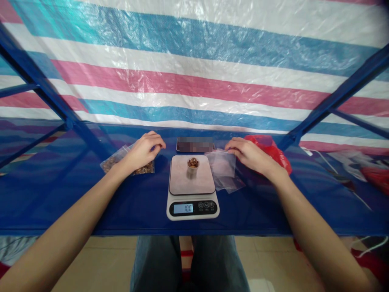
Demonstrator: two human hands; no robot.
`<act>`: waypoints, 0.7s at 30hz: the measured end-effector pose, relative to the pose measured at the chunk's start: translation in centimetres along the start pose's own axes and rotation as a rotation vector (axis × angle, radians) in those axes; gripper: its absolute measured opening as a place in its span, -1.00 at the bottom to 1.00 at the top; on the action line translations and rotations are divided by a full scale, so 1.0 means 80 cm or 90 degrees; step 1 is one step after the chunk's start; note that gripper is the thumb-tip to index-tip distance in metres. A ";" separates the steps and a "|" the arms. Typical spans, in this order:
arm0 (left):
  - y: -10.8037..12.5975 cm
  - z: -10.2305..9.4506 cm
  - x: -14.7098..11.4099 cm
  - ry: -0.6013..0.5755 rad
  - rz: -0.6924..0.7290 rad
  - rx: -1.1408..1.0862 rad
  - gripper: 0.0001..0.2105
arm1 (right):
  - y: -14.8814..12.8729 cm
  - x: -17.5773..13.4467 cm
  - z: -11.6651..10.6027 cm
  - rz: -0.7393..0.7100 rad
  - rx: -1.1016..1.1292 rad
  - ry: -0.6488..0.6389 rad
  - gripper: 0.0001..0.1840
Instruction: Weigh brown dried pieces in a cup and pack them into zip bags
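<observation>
A white kitchen scale stands on the blue table, its display reading 10.0. On its steel plate sits a small cup filled with brown, nut-like pieces. To the left, my left hand rests with curled fingers and nothing visible in them. Its wrist lies over a clear zip bag of brown dried pieces. Right of the scale, my right hand has its fingers bent together at the upper corner of a clear plastic zip bag. More clear plastic lies beneath that bag.
A dark flat device, its face blurred out, lies behind the scale. A red plastic bag sits behind my right hand. Farther right are a white cable and clear plastic. Blue frame bars slant up at both sides before a striped sheet.
</observation>
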State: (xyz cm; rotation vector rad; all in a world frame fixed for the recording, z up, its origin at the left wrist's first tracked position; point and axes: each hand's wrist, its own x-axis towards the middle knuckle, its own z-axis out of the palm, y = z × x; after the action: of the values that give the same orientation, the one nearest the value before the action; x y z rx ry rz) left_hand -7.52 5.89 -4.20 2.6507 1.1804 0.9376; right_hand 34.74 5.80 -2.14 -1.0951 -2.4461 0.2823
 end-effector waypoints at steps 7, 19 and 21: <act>0.018 -0.003 0.003 0.076 -0.029 -0.029 -0.72 | -0.011 0.004 -0.001 -0.022 0.005 0.018 -0.74; 0.025 -0.001 0.001 0.109 -0.046 -0.054 -0.74 | -0.001 -0.002 0.017 0.017 0.070 -0.091 -0.79; 0.029 -0.004 0.003 0.125 -0.052 -0.052 -0.73 | -0.008 -0.001 0.006 0.017 0.070 -0.074 -0.80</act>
State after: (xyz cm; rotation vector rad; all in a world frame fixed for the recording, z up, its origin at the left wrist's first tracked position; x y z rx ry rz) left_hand -6.11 4.41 -3.09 2.4723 1.2496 1.2264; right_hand 34.14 5.35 -2.38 -1.0931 -2.4862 0.4956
